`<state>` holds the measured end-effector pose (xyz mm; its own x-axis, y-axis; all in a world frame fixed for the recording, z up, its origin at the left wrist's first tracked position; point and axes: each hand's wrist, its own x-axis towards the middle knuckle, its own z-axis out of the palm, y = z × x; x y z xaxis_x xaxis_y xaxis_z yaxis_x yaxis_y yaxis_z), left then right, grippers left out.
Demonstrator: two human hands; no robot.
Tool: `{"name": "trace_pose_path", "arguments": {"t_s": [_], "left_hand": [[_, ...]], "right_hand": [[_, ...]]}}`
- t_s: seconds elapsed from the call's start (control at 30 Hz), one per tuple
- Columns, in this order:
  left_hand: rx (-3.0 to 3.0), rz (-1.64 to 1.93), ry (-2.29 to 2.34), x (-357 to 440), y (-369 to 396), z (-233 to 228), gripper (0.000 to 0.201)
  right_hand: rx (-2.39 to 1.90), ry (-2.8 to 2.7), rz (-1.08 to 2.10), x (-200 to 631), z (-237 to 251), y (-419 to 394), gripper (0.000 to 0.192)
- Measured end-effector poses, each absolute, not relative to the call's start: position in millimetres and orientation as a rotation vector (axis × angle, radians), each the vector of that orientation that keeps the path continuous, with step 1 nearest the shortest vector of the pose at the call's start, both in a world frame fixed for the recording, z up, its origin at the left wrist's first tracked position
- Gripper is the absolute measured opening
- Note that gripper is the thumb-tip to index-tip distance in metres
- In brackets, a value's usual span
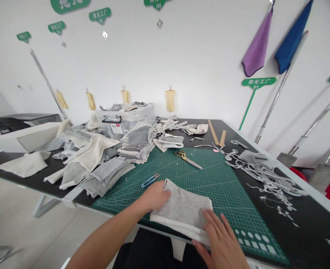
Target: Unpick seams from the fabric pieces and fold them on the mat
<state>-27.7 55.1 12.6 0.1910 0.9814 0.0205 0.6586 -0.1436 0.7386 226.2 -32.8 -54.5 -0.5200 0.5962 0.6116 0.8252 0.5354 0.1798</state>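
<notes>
A folded piece of light grey knit fabric (184, 205) with a white lower edge lies at the front of the green cutting mat (221, 179). My left hand (157, 196) is closed on its left end, fingers curled and partly hidden. Across the right end, my right hand (221, 237) lies with fingers stretched out and the thumb apart near the front edge. Blue thread snips (150, 181) rest on the mat just beyond my left hand. Farther back are gold-handled scissors (189, 160), their blades pointing right.
Stacked grey fabric pieces (135, 144) and loose cream cloth (90, 151) crowd the left side. Behind them stands a clear plastic bin (137, 115) full of fabric. Thin grey scraps (262, 173) spread along the right. Wooden strips (213, 132) lie at the back.
</notes>
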Motion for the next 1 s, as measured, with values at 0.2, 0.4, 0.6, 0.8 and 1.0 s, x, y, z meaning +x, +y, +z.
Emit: {"name": "trace_pose_path", "arguments": {"t_s": [0.2, 0.4, 0.6, 0.8, 1.0], "left_hand": [[1.758, 0.792, 1.443, -23, 53, 7, 0.03], [1.38, 0.854, 1.171, -16, 43, 1, 0.036], [1.311, 0.881, 1.052, -12, 32, -2, 0.043], [1.25, 0.985, 1.124, -17, 33, 7, 0.036], [1.213, 1.184, 1.244, -65, 33, 55, 0.038]], "right_hand": [[-1.247, -2.386, -0.517, 199, -33, -22, 0.07], [-1.492, -2.486, -0.185, 175, -25, -9, 0.055], [-1.555, -2.418, -0.227, 172, -35, -9, 0.05], [-1.451, -2.36, -0.385, 177, -41, -13, 0.059], [-1.49, -2.316, -0.376, 184, -52, -12, 0.077]]}}
